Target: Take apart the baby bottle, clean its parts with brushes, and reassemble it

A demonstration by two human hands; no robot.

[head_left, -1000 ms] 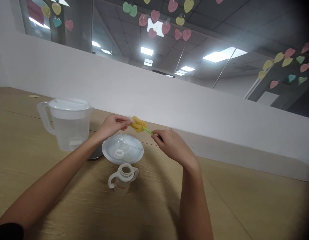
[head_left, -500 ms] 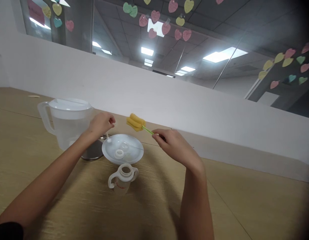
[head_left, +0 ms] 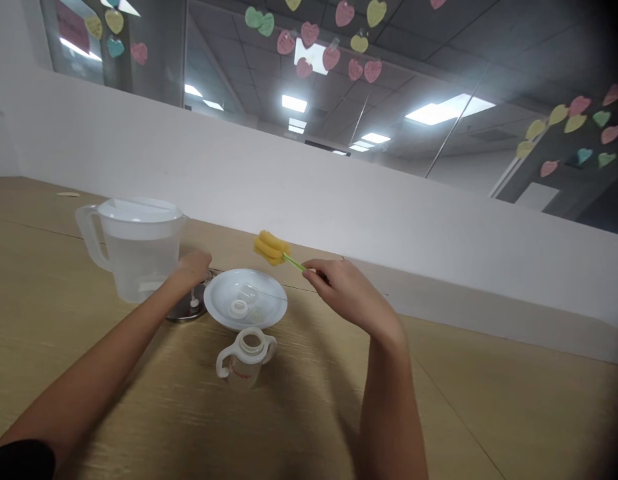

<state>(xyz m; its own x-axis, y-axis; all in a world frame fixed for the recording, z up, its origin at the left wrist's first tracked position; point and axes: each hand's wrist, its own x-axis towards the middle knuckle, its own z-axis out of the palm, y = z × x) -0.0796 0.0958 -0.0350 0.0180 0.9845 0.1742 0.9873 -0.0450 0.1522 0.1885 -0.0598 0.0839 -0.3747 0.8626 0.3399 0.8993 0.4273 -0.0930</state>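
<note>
— How's the light?
— Fairly bright. White ceiling panels [head_left: 449, 109] glow hard behind the glass, with haze round them.
— Shadows?
— Soft, dark ones on the bench [head_left: 289, 427], mostly toward the near side.
— Sharp?
— Slightly soft; the left hand [head_left: 193, 268] looks smeared. Wide-angle stretch shows, and the right corners fade to black.

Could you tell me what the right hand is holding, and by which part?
The right hand holds a brush with a yellow sponge head by its thin green handle.
</note>
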